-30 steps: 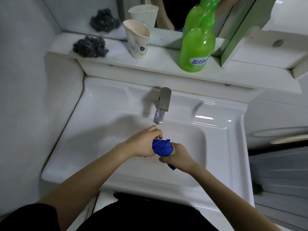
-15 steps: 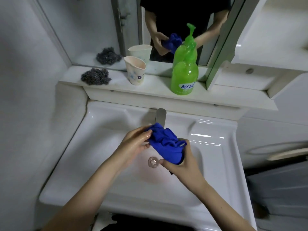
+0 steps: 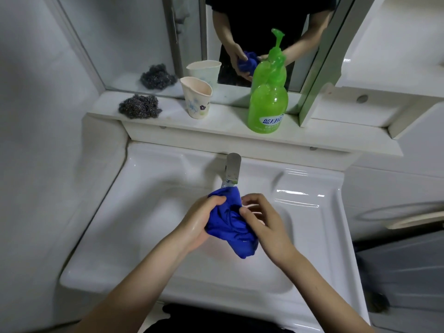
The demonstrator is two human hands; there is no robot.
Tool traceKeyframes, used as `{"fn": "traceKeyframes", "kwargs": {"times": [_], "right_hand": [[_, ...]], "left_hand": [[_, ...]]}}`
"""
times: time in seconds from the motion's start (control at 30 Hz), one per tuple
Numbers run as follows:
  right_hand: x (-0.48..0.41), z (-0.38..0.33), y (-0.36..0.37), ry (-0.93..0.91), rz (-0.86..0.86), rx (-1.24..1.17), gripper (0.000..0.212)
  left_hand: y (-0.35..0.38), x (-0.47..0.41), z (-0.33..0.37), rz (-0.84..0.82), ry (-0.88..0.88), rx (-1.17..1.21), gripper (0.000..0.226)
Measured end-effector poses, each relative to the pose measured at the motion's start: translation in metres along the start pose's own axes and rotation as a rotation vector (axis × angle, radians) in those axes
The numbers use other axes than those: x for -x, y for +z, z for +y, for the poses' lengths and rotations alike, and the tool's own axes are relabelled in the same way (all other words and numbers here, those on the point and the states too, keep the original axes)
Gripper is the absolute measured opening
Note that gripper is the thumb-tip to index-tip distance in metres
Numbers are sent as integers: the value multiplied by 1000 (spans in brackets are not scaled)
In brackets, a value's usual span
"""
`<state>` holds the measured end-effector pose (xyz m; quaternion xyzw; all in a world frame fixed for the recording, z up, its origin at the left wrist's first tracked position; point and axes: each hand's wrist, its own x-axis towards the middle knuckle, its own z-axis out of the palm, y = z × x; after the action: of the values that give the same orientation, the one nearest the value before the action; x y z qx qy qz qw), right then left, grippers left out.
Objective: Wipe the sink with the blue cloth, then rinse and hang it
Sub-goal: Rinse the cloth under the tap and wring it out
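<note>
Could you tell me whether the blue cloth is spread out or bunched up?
Bunched up: the blue cloth is a wad gripped between the left hand and right hand over the white sink.

You have one view: your head camera sits close above the sink [image 3: 144,212], facing forward and down, its wide lens catching the shelf [image 3: 223,121] and mirror [image 3: 134,39] across the top of frame.

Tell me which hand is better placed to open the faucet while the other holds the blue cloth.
Right, probably. The left hand grips the bunched blue cloth fully, while the right hand holds it only loosely, its fingers lifted, close to the faucet.
</note>
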<state>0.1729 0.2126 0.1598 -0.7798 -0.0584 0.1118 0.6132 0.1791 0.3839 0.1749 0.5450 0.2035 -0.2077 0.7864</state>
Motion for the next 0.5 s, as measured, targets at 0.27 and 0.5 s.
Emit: {"fn": "traceKeyframes", "kwargs": {"times": [0.27, 0.5], "right_hand": [[-9, 3, 0, 48, 54, -133, 23], [-14, 0, -20, 226, -32, -455, 36]], "left_hand": [[-9, 1, 1, -150, 58, -326, 35], [-33, -1, 8, -48, 266, -552, 53]]}}
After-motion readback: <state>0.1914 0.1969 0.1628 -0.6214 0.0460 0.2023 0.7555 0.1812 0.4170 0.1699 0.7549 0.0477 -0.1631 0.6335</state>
